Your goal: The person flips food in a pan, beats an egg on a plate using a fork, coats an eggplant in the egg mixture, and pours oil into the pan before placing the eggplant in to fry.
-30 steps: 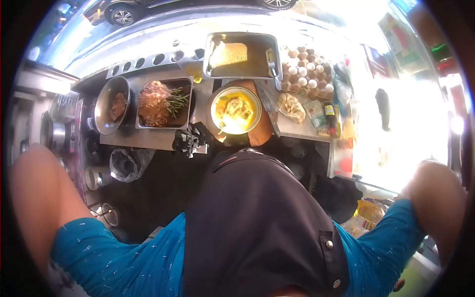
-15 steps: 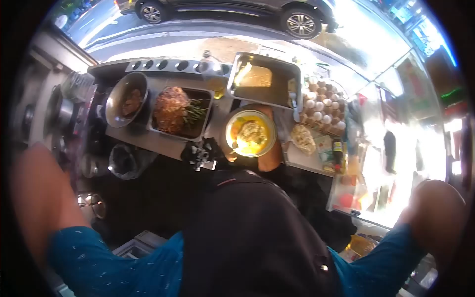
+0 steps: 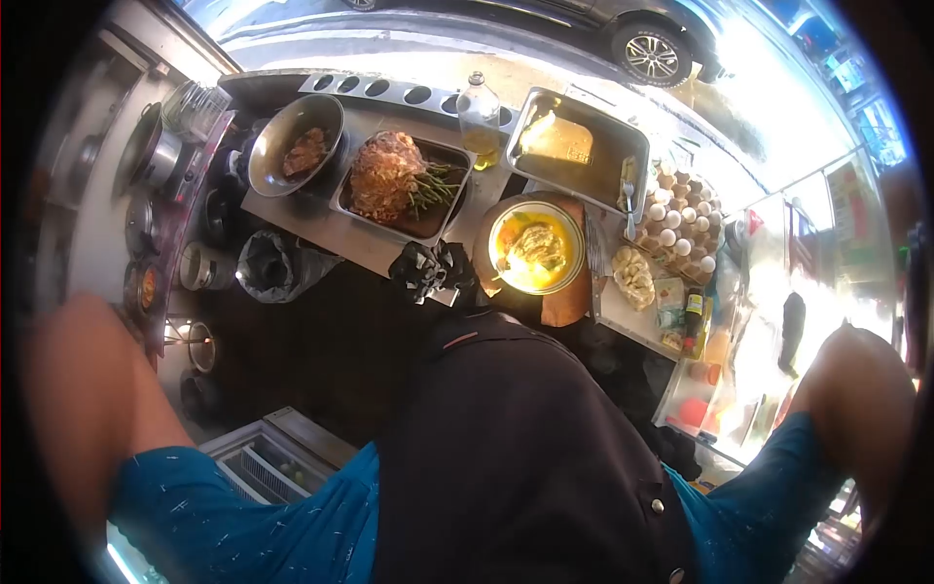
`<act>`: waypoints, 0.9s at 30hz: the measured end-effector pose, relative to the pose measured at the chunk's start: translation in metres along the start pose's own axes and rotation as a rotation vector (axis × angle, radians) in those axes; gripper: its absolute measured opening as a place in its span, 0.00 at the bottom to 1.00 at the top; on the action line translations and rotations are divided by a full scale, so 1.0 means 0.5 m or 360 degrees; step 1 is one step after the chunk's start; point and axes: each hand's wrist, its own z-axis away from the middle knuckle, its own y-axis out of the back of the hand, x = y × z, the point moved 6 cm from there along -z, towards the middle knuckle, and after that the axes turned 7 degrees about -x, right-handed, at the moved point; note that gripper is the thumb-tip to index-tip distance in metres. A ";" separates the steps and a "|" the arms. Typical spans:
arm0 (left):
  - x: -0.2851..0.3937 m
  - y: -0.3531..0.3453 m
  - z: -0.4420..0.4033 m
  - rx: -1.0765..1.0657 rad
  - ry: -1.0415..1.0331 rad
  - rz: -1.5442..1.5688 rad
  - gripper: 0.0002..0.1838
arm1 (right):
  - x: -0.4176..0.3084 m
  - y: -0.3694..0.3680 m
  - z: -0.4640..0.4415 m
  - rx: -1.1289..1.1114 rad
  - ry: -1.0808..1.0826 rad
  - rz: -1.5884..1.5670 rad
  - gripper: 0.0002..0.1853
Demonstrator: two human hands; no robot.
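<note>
Neither of my hands is in view. Only my bare left arm point(image 3: 92, 389) at the left edge and my bare right arm point(image 3: 856, 399) at the right edge show, below short blue sleeves. In front of my dark apron point(image 3: 525, 438), a bowl point(image 3: 581, 255) of yellow liquid, like beaten egg, with a pale green-brown lump in it, stands on a wooden board point(image 3: 567, 304). Behind the board is a metal tray point(image 3: 609, 200) holding a yellowish block; a fork point(image 3: 628, 200) leans over its rim.
Left of the bowl lie a tray of minced meat point(image 3: 384, 175) with green stalks and a pan point(image 3: 265, 175). An oil bottle point(image 3: 478, 122) stands behind. To the right are eggs point(image 3: 686, 219) in cartons, a bag point(image 3: 632, 277) and a sauce bottle point(image 3: 693, 321). A car point(image 3: 642, 39) is outside.
The view has turned, so the counter and its things sit further right and slightly higher. Both arms keep nearly the same place, and the bowl stays on the board.
</note>
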 end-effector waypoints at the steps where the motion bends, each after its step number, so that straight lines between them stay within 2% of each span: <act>1: 0.000 -0.001 0.001 0.0000 0.0001 -0.0003 0.37 | -0.002 -0.006 0.003 0.0004 0.0015 -0.0012 0.44; 27: -0.019 -0.007 0.020 0.0065 0.0016 -0.0048 0.39 | -0.014 -0.004 -0.030 -0.0056 0.0123 -0.0006 0.48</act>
